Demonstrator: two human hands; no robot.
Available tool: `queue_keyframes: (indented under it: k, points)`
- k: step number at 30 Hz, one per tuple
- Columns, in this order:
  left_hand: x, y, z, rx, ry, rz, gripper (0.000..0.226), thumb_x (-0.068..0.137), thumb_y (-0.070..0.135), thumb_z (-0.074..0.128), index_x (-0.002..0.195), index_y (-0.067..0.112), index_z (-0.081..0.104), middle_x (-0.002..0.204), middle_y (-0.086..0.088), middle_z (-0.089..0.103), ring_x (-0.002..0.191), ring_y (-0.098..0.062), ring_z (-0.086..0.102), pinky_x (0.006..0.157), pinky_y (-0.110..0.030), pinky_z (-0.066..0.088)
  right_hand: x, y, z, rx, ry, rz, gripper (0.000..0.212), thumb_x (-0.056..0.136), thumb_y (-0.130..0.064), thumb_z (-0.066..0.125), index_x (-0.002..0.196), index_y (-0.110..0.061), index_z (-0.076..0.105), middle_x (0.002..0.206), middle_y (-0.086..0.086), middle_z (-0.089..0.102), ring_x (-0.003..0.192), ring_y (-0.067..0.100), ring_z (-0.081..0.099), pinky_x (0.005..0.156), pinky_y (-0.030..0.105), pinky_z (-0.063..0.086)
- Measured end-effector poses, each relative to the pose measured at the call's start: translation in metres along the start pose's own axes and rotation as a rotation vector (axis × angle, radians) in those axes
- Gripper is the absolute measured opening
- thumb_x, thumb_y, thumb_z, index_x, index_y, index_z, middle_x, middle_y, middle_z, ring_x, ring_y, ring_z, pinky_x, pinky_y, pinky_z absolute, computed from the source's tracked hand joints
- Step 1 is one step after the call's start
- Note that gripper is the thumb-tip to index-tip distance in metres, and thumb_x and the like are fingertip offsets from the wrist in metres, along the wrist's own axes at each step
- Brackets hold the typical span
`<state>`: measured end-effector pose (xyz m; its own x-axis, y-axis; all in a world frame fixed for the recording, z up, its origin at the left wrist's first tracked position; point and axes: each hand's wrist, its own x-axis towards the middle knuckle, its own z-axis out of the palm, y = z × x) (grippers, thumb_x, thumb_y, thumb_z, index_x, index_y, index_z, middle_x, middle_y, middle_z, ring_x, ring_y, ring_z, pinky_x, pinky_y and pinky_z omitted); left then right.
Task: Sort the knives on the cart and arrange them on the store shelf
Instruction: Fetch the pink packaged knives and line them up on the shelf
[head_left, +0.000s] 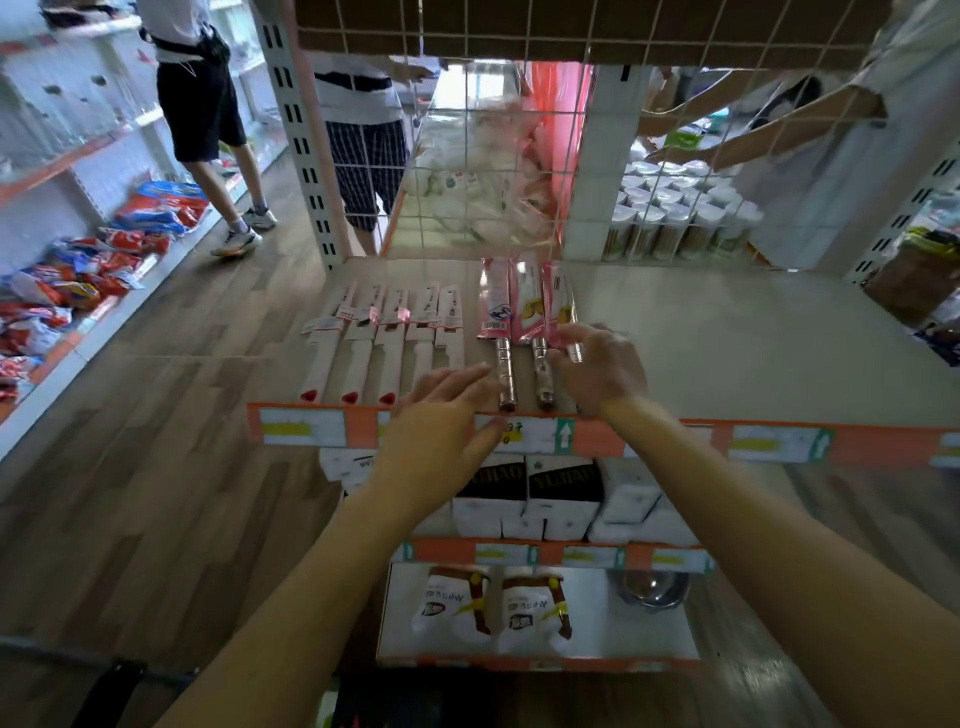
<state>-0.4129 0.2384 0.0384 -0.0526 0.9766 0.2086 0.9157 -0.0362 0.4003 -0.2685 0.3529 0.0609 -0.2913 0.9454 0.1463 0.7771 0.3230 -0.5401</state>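
While the right hand (597, 369) curls its fingers on the rightmost pink-sleeved, steel-handled knife (558, 306) at mid-frame on the beige store shelf (727, 338), nudge it parallel to its two neighbours (511, 306); the left hand (441, 415), fingers straight, lies beside.

Two forearms are being shown, both bare along the whole visible length: the left forearm (311, 592) and the right forearm (753, 519). No sleeve edge is being reached within the view. The left hand (441, 415) and the right hand (602, 371) are likewise being shown bare; fine detail is being lost to motion blur.
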Motion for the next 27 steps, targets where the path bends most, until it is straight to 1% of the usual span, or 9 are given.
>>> queue_keyframes:
  k: [3,5,8,12,18,20,22,24,27]
  points:
    - [-0.028,-0.005,-0.009,-0.012,0.030,0.021,0.053,0.086,0.050,0.036,0.128,0.022,0.054,0.138,0.002,0.049,0.130,-0.023,0.039,0.103,-0.040,0.035,-0.023,-0.008,0.009,-0.041,0.012,-0.003,0.034,0.094,-0.025,0.047,0.125,-0.014,0.057,0.134,0.005,0.051,0.128,0.023,0.035,0.102,0.028,0.030]
    - [-0.047,-0.011,-0.009,-0.002,0.035,0.034,0.053,0.087,0.048,0.037,0.127,0.019,0.055,0.136,-0.002,0.052,0.127,-0.026,0.043,0.102,-0.036,0.035,-0.042,-0.012,0.016,-0.055,0.017,-0.038,0.035,0.094,-0.025,0.046,0.125,-0.013,0.056,0.135,0.006,0.050,0.131,0.023,0.032,0.105,0.028,0.028]
    - [-0.076,-0.028,-0.003,0.001,-0.077,-0.070,0.046,0.092,0.038,0.049,0.135,0.023,0.045,0.144,0.004,0.041,0.133,-0.019,0.033,0.107,-0.030,0.027,-0.077,-0.018,0.026,-0.028,0.028,-0.037,0.036,0.093,-0.023,0.049,0.127,-0.012,0.055,0.136,0.005,0.049,0.134,0.022,0.030,0.107,0.028,0.026]
    - [-0.117,-0.041,0.000,-0.088,-0.174,-0.138,0.047,0.092,0.033,0.051,0.137,0.022,0.042,0.146,0.003,0.038,0.134,-0.021,0.029,0.109,-0.033,0.026,-0.127,-0.017,0.041,-0.020,0.050,-0.014,0.037,0.094,-0.020,0.048,0.129,-0.011,0.054,0.136,0.008,0.049,0.131,0.022,0.035,0.108,0.028,0.026]
    - [-0.167,-0.054,0.016,-0.079,-0.272,-0.148,0.048,0.093,0.034,0.049,0.138,0.022,0.040,0.148,0.000,0.036,0.135,-0.025,0.029,0.110,-0.037,0.026,-0.197,-0.010,0.073,-0.011,-0.184,0.135,0.041,0.094,-0.023,0.050,0.133,-0.010,0.049,0.143,0.007,0.041,0.131,0.023,0.037,0.105,0.030,0.032]
    - [-0.186,-0.061,0.024,-0.091,-0.300,-0.192,0.050,0.092,0.034,0.050,0.139,0.023,0.038,0.147,-0.001,0.037,0.134,-0.027,0.031,0.109,-0.042,0.030,-0.217,-0.008,0.083,-0.014,-0.244,0.136,0.043,0.094,-0.023,0.050,0.135,-0.011,0.047,0.145,0.006,0.040,0.132,0.022,0.037,0.105,0.028,0.031]
    - [-0.205,-0.070,0.033,-0.080,-0.332,-0.219,0.053,0.089,0.041,0.049,0.139,0.026,0.037,0.144,0.001,0.039,0.131,-0.029,0.037,0.104,-0.046,0.037,-0.235,-0.007,0.094,-0.032,-0.297,0.141,0.045,0.094,-0.024,0.050,0.137,-0.013,0.044,0.147,0.005,0.037,0.134,0.020,0.034,0.105,0.028,0.030]
    - [-0.223,-0.078,0.043,-0.058,-0.385,-0.249,0.059,0.086,0.047,0.046,0.140,0.026,0.034,0.144,0.001,0.040,0.129,-0.028,0.040,0.102,-0.046,0.039,-0.252,-0.007,0.106,-0.042,-0.336,0.159,0.045,0.094,-0.025,0.050,0.137,-0.014,0.044,0.148,0.003,0.036,0.134,0.020,0.034,0.106,0.030,0.030]
    - [-0.245,-0.081,0.052,-0.063,-0.422,-0.323,0.059,0.090,0.036,0.051,0.143,0.022,0.029,0.145,-0.004,0.039,0.128,-0.028,0.041,0.102,-0.046,0.039,-0.274,-0.005,0.120,-0.074,-0.403,0.135,0.044,0.094,-0.027,0.049,0.136,-0.014,0.045,0.146,0.004,0.037,0.133,0.021,0.035,0.107,0.032,0.031]
